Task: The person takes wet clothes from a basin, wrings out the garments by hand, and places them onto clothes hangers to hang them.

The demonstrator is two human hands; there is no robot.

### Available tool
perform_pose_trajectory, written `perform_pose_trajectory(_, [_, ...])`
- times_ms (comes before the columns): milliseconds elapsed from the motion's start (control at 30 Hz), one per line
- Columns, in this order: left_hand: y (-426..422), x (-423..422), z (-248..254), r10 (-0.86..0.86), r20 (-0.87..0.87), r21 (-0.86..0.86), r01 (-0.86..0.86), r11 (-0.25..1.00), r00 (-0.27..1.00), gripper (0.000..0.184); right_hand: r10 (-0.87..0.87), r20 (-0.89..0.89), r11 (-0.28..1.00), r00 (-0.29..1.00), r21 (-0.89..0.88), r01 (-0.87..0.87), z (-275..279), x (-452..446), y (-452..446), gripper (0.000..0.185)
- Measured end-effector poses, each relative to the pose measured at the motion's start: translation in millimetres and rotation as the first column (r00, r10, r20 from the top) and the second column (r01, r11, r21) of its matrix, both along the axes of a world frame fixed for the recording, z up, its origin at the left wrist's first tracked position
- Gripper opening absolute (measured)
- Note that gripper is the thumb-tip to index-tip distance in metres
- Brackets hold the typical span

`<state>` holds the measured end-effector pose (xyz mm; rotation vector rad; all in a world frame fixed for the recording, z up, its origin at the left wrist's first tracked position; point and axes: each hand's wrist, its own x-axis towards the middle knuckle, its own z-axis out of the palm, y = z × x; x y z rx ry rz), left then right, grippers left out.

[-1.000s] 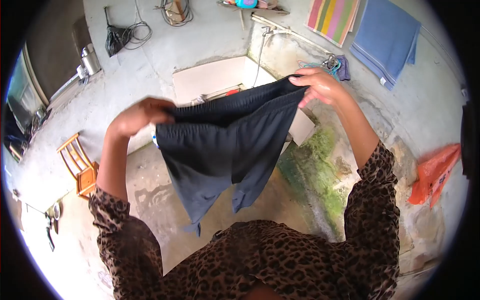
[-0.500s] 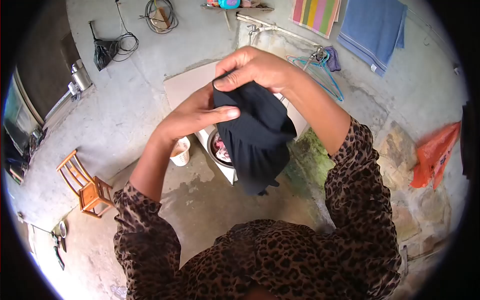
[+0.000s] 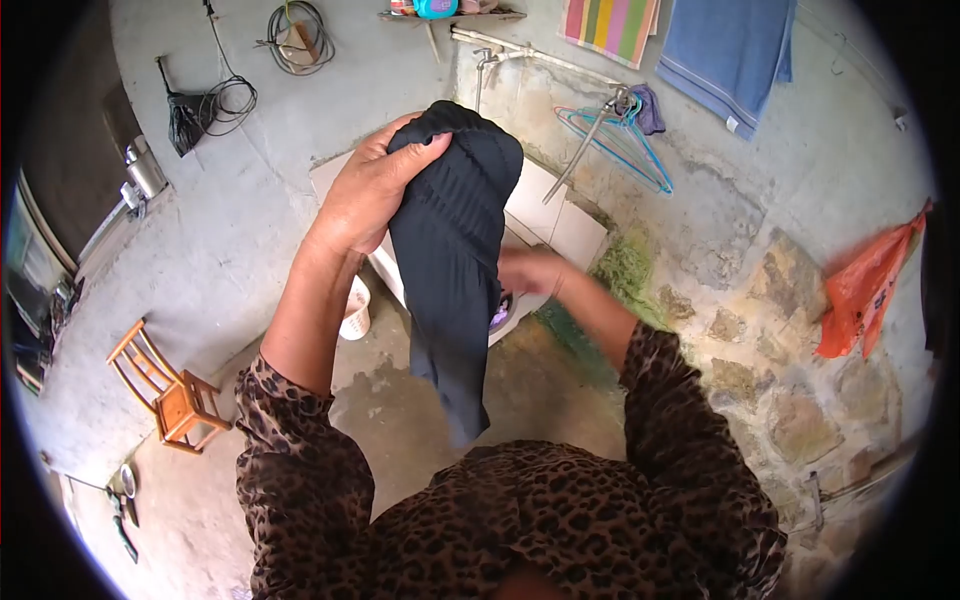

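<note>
My left hand grips a black garment near its gathered, ribbed top, with the thumb in front and the other fingers hidden behind. The cloth hangs down in a long, narrowing piece towards my chest. Beside its right edge is my right hand, smeared by motion, its fingertips partly hidden by the cloth; whether it touches the garment I cannot tell. Just below that hand, a basin with pinkish-purple cloth in it shows partly behind the garment.
A white ledge lies behind the garment, below a tap. Blue hangers hang from the pipe near a blue towel. A white bucket and a wooden chair stand to the left.
My right hand has let go of the garment's top and moved down to its right side. My left hand has raised the garment slightly leftward, and it hangs longer.
</note>
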<state>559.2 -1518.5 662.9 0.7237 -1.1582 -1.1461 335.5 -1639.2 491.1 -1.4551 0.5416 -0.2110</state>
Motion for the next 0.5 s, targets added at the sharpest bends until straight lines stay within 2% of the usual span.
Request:
perform_pose_trajectory(33, [-1, 2, -1, 0.024, -0.012, 0.016, -0.024, 1.0, 1.0, 0.037, -0.022, 0.027, 0.955, 0.999, 0.297, 0.013, 4, 4, 22, 0.06])
perform_pose_trajectory(133, [-1, 8, -9, 0.145, -0.06, 0.062, -0.141, 0.988, 0.988, 0.036, -0.281, -0.129, 0.772, 0.951, 0.558, 0.304, -35, 9, 28, 0.052])
perform_pose_trajectory(167, [1, 14, -12, 0.194, -0.077, 0.076, -0.188, 0.979, 0.978, 0.035, -0.3, 0.034, 0.847, 0.953, 0.469, 0.249, -39, 6, 33, 0.039])
perform_pose_trajectory(267, [18, 44, -18, 0.31, -0.048, 0.12, -0.303, 0.946, 0.95, 0.032, -0.467, 0.126, 0.812, 0.875, 0.454, 0.368, 22, -2, 52, 0.028])
perform_pose_trajectory(333, [29, 63, -24, 0.375, 0.036, 0.081, -0.377, 0.923, 0.926, 0.029, -0.411, 0.197, 0.854, 0.89, 0.427, 0.299, 36, -20, 39, 0.023])
perform_pose_trajectory(400, [40, 75, -31, 0.427, 0.11, 0.039, -0.434, 0.9, 0.897, 0.026, -0.383, 0.365, 0.924, 0.849, 0.134, 0.359, 56, -27, 36, 0.021])
perform_pose_trajectory(433, [45, 78, -35, 0.442, 0.116, 0.059, -0.451, 0.891, 0.889, 0.025, -0.37, 0.348, 0.892, 0.862, -0.128, 0.434, 69, -28, 39, 0.017])
perform_pose_trajectory(467, [49, 80, -40, 0.454, 0.125, 0.076, -0.465, 0.882, 0.882, 0.025, -0.392, 0.36, 0.872, 0.847, -0.148, 0.467, 73, -32, 40, 0.016])
perform_pose_trajectory(500, [52, 83, -43, 0.465, 0.133, 0.092, -0.478, 0.874, 0.875, 0.024, -0.423, 0.386, 0.885, 0.82, -0.02, 0.466, 82, -30, 46, 0.015])
